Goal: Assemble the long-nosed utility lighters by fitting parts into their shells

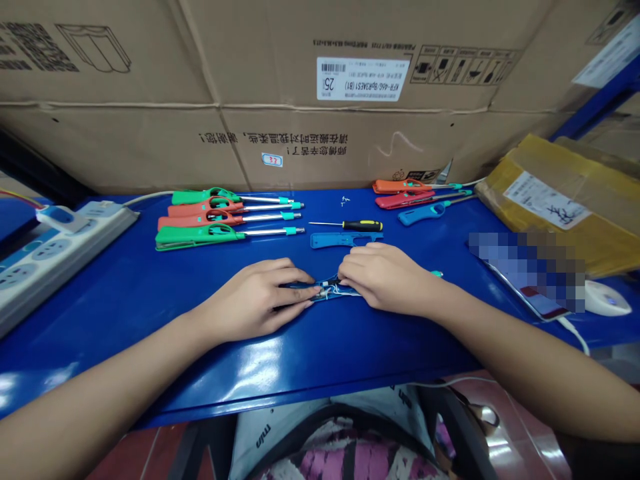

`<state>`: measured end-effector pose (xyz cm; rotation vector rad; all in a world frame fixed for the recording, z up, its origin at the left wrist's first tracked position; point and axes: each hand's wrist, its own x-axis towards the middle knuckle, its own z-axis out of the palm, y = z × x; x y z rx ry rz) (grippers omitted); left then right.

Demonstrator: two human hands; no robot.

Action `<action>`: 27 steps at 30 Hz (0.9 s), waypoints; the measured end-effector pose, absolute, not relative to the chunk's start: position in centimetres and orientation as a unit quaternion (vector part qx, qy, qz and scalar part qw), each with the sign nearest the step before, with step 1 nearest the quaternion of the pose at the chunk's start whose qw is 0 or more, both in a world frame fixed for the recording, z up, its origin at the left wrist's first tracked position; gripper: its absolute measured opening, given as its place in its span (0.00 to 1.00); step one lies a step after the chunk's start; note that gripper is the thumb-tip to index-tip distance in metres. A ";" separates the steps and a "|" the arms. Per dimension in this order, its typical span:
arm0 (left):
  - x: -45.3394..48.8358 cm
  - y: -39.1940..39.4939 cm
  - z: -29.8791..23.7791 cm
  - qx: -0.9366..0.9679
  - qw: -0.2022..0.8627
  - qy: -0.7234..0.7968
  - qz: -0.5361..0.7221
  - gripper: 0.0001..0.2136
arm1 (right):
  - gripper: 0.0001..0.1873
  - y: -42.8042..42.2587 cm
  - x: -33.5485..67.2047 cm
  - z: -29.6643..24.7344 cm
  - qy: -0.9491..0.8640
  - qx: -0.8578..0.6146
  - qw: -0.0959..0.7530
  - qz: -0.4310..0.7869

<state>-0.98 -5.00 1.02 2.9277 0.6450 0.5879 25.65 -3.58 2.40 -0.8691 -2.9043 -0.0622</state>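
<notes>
An opened blue lighter body (327, 291) with white wires showing lies on the blue table (150, 293) between both hands. My left hand (260, 297) rests on its left end, fingers closed together and pressing it down. My right hand (383, 277) covers its right end, fingers curled over the part. A teal tip (437, 273) pokes out past my right wrist. Just beyond my right hand lie a loose blue shell half (345, 239) and a black-and-yellow screwdriver (350, 225).
Several green and orange long-nose lighters (220, 217) lie in a row at back left; three more lighters (417, 199) at back right. A white power strip (55, 243) sits at left. A phone (525, 280), white mouse (607, 298), a yellow parcel (560, 200) at right. Cardboard boxes (280, 93) wall the back.
</notes>
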 end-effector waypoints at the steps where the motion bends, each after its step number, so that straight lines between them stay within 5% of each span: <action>1: -0.9 -5.2 1.0 0.958 0.026 0.215 0.187 0.13 | 0.08 -3.7 25.6 2.4 -0.958 -0.281 0.049 -0.033; 7: -0.3 -6.4 1.1 0.955 -0.099 0.228 0.166 0.14 | 0.07 -3.6 25.4 2.1 -0.962 -0.266 0.040 -0.045; 14: -0.4 -6.1 1.1 0.954 -0.043 0.239 0.174 0.13 | 0.07 -2.7 25.9 1.6 -0.943 -0.290 0.114 0.113; 27: -0.2 -6.5 0.7 0.951 -0.052 0.201 0.229 0.15 | 0.11 -3.4 25.7 2.0 -0.964 -0.250 0.040 -0.084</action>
